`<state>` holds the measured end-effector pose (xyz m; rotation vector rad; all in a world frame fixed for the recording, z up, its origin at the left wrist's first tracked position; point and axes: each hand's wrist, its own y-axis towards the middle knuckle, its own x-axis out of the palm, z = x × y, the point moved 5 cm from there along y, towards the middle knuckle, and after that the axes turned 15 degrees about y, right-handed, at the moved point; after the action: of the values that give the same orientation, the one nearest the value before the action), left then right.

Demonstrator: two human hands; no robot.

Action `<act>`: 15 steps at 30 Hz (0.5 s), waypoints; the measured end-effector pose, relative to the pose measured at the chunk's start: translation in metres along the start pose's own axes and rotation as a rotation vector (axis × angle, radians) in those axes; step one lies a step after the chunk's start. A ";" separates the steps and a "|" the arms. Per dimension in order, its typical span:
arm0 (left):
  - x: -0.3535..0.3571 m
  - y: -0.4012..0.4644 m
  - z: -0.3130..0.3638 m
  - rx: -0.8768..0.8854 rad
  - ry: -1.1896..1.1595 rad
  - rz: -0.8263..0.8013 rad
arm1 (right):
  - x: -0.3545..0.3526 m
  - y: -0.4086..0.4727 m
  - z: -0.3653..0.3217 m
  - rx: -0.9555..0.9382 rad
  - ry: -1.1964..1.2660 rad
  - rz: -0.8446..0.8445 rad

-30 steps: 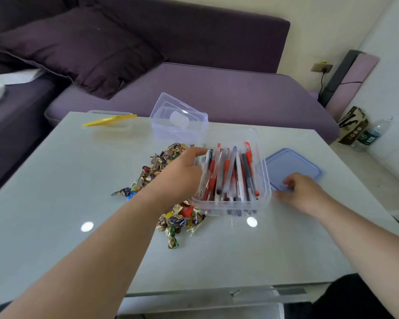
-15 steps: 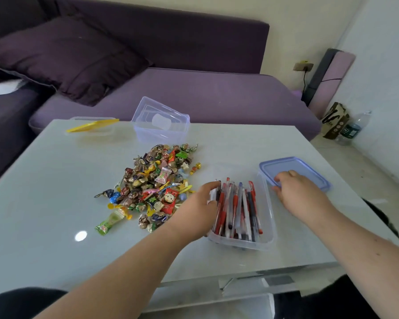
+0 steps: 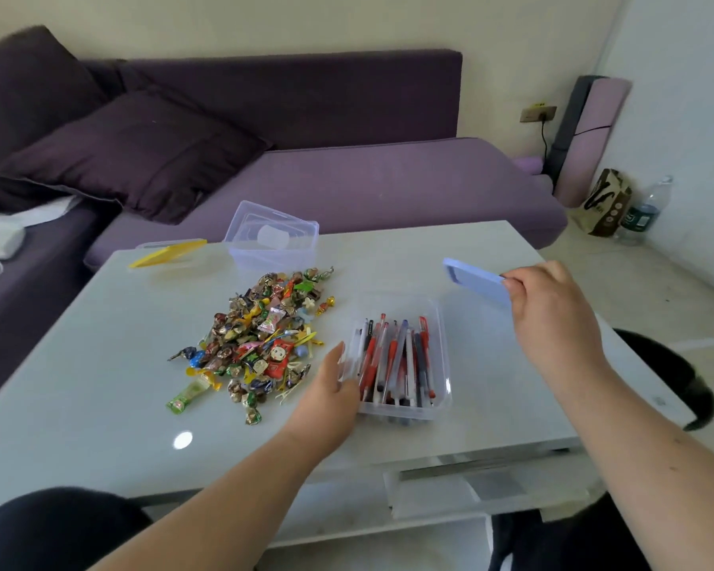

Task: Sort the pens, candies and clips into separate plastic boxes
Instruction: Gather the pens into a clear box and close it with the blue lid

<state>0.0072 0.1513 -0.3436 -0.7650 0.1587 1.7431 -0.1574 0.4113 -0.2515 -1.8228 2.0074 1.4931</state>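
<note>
- While my view looks down from head height, I see the sofa (image 3: 347, 175) filling the back of the room, purple, with a dark cushion (image 3: 137, 154) lying on its left part.
- Next in size is the table (image 3: 79, 385), pale and glossy, standing just in front of the sofa and carrying all the task's things.
- My left hand (image 3: 326, 401) lies at the left wall of the pen box (image 3: 440, 364), fingers straight and close together, flat against the clear plastic.
- My right hand (image 3: 553, 315) is raised over the table's right side, fingers and thumb pinching the near edge of the blue lid (image 3: 470, 278), which is tilted and off the tabletop.
- Left of the pen box, the candy pile (image 3: 260, 335) spreads over the middle of the table; yellow and pale clips (image 3: 301, 342) lie mixed into its right edge.
- That pen box sits near the front edge, uncovered, with the pens (image 3: 396, 360) lying lengthways inside, red, grey and white.
- Behind the pile an empty box (image 3: 273, 236) stands tipped at the far edge.
- To its left, a yellow lid (image 3: 168, 253) rests slanted on another low clear box (image 3: 182, 261).
- On the floor at far right I can see a bottle (image 3: 644, 212) beside a paper bag (image 3: 604, 204).
</note>
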 end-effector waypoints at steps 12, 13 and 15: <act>-0.002 0.039 0.031 -0.041 0.169 -0.055 | -0.050 0.035 0.057 -0.005 0.220 0.228; -0.003 0.041 0.032 -0.027 0.180 -0.053 | -0.052 0.039 0.062 0.009 0.221 0.258; -0.006 0.046 0.035 -0.024 0.198 -0.065 | -0.056 0.043 0.072 0.061 0.233 0.343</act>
<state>-0.0481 0.1484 -0.3254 -0.9503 0.2444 1.6097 -0.2125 0.4924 -0.2308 -1.7689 2.5549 1.3178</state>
